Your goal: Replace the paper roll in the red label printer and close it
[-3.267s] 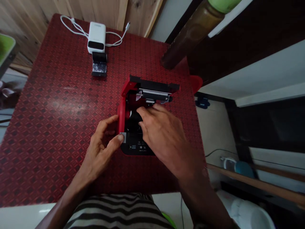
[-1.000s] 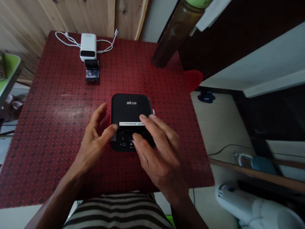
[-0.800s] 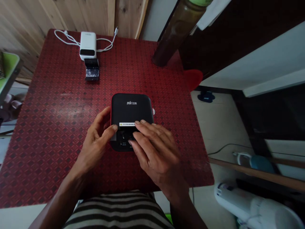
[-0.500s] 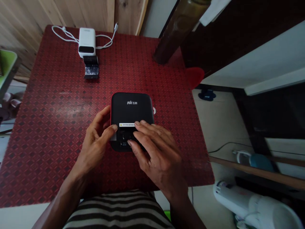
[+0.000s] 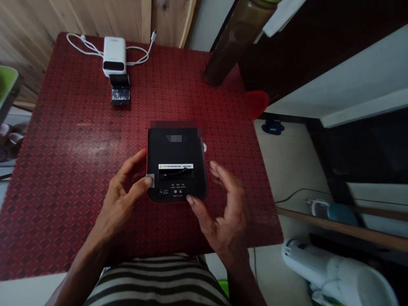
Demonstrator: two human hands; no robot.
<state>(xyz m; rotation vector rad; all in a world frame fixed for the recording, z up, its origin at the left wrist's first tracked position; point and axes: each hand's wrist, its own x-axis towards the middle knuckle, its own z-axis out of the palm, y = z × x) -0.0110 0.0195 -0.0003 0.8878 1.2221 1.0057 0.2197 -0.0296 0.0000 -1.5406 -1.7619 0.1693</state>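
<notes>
Fingers [image 5: 134,160] of left hand [image 5: 123,197] half-curled, holding nothing, thumb touching black receipt printer [image 5: 177,163] at its left front corner; right hand [image 5: 225,212] spread wide, index tip at front edge; printer mid red surface [image 5: 63,170], lid closed

**First:** What is the setting?

**Second:** A table [image 5: 63,170] with a red diamond-patterned top stands against a wall [image 5: 89,17] of pale wooden planks. Soft light leaves a dull sheen on it.

**First:** And to the right?

**Second:** Dark shelving [image 5: 318,63] with white edges rises beside the table, and a pale beige floor [image 5: 287,161] shows below it.
</notes>
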